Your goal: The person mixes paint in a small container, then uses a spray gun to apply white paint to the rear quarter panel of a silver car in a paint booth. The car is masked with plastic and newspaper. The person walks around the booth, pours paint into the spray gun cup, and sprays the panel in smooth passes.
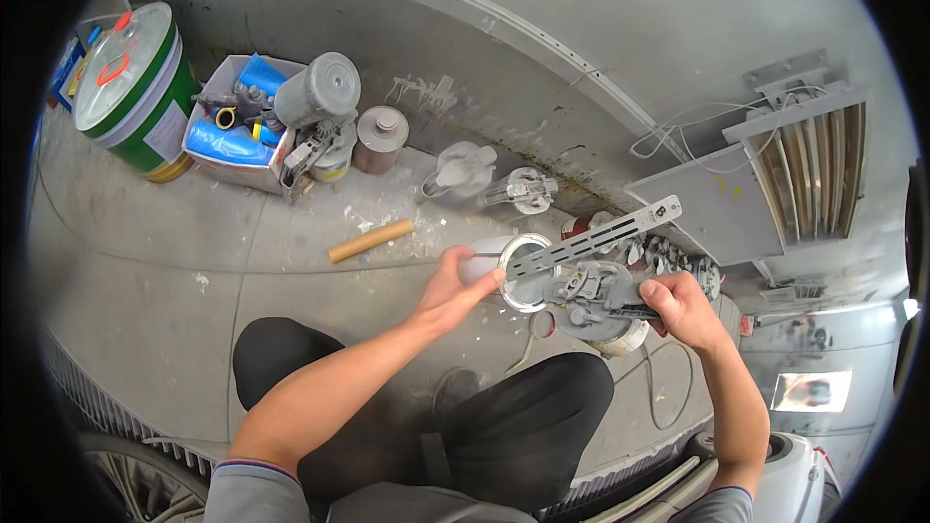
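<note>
My left hand (457, 286) grips a white-rimmed paint can (531, 302), its thumb against the lower end of a slotted metal stirring stick (617, 230) that stands tilted up to the right out of the can. My right hand (680, 312) is closed on the handle of a grey, paint-crusted spray gun (591, 298) beside the can's mouth. Below the gun is a crusted container (625, 337), partly hidden.
A green-and-white bucket (116, 92) and a box (237, 165) of blue rolls and tools stand at the back left, with paint cups (457, 169) and tins (380, 140) along the wall. A cardboard tube (370, 240) and a hose (668, 426) lie on the floor. A car (794, 484) is at lower right.
</note>
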Tool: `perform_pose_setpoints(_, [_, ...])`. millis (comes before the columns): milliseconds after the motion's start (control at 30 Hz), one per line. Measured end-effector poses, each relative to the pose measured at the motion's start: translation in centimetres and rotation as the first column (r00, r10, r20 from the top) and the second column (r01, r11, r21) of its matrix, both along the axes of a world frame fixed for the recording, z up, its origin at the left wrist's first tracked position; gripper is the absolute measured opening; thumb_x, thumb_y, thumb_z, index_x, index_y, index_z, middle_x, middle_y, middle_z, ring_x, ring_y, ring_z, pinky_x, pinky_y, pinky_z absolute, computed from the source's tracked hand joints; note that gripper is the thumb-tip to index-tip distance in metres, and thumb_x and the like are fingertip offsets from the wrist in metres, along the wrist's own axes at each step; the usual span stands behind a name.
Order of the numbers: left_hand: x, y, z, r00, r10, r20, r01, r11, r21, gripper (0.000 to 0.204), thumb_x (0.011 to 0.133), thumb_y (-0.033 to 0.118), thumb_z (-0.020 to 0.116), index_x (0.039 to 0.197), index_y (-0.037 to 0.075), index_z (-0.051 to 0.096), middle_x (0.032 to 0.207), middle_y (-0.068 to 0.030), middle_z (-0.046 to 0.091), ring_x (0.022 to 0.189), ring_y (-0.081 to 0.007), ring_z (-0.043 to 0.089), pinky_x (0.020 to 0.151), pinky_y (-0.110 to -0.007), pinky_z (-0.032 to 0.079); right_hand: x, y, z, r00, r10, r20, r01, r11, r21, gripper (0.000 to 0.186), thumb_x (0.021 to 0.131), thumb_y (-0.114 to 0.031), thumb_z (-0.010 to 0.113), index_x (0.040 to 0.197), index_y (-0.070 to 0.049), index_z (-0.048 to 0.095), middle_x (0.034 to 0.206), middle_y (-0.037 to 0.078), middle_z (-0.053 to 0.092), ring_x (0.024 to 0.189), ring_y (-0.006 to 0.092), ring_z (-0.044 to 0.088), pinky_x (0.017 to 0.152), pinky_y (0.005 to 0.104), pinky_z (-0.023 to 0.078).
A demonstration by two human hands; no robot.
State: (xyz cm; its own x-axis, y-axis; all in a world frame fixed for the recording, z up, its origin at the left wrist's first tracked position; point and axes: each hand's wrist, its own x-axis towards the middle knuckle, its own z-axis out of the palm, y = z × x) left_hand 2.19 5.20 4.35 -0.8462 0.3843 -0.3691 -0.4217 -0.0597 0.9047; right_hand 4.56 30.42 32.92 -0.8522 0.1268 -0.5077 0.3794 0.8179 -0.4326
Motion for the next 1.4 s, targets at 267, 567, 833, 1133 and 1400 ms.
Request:
perform_pose_setpoints(267, [-0.1, -0.2, 0.5, 0.999, -0.044, 0.023, 0.045, 0.999, -0.022, 0.1, 0.088, 0.065, 0.077, 0.149, -0.002, 0.037, 0.141, -0.0332, 0.057, 0.131, -0.0406, 0.06, 0.11, -0.047, 0.047, -0.6, -0.4, -0.1, 0.999, 0.04, 0.012, -0.04, 0.999, 0.017, 0.059, 0.098, -0.048, 0.059, 0.065, 0.0, 0.054, 0.053, 0.003, 0.051, 0.05, 0.0132, 0.05, 0.049, 0.0342, 0.041])
perform_pose_setpoints(567, [-0.4, -0.3, 1.5, 0.997, -0.069, 0.017, 0.069, 0.997, -0.042, 0.097, 0.088, 0.064, 0.077, 0.148, -0.002, 0.039, 0.139, -0.0335, 0.059, 0.131, -0.0416, 0.061, 0.11, -0.046, 0.047, -0.8, -0.5, 0.0, 0.999, 0.032, 0.026, -0.032, 0.999, 0.017, 0.056, 0.097, -0.044, 0.057, 0.065, 0.002, 0.054, 0.054, 0.004, 0.051, 0.05, 0.0135, 0.049, 0.049, 0.0343, 0.04])
perform_pose_setpoints(833, [-0.6, -0.4, 2.0, 0.997, -0.077, 0.003, 0.077, 0.996, -0.053, 0.094, 0.09, 0.064, 0.076, 0.146, -0.002, 0.04, 0.137, -0.0335, 0.061, 0.129, -0.0414, 0.062, 0.109, -0.046, 0.048, -1.1, -0.5, 0.2, 0.998, 0.064, 0.029, -0.065, 0.998, 0.027, 0.062, 0.097, -0.051, 0.056, 0.065, 0.003, 0.055, 0.054, 0.004, 0.051, 0.051, 0.0138, 0.05, 0.049, 0.034, 0.041])
perform_pose_setpoints(1133, [-0.6, -0.5, 2.3, 0.996, -0.092, 0.012, 0.093, 0.994, -0.066, 0.094, 0.089, 0.065, 0.076, 0.146, -0.001, 0.04, 0.136, -0.0329, 0.061, 0.128, -0.0413, 0.063, 0.108, -0.047, 0.049, -1.2, -0.1, 0.3, 0.996, 0.082, 0.044, -0.082, 0.996, 0.018, 0.062, 0.099, -0.05, 0.055, 0.065, 0.001, 0.052, 0.054, 0.004, 0.05, 0.05, 0.0133, 0.049, 0.049, 0.0339, 0.04])
perform_pose_setpoints(1400, [-0.7, -0.4, 2.1, 0.996, -0.093, -0.002, 0.093, 0.992, -0.087, 0.095, 0.089, 0.065, 0.077, 0.146, -0.001, 0.04, 0.132, -0.032, 0.064, 0.121, -0.0391, 0.067, 0.103, -0.045, 0.051, -1.3, -0.5, 0.5, 0.994, 0.091, 0.052, -0.093, 0.995, 0.036, 0.06, 0.1, -0.049, 0.054, 0.066, 0.0, 0.052, 0.055, 0.004, 0.05, 0.051, 0.0136, 0.049, 0.049, 0.0338, 0.04])
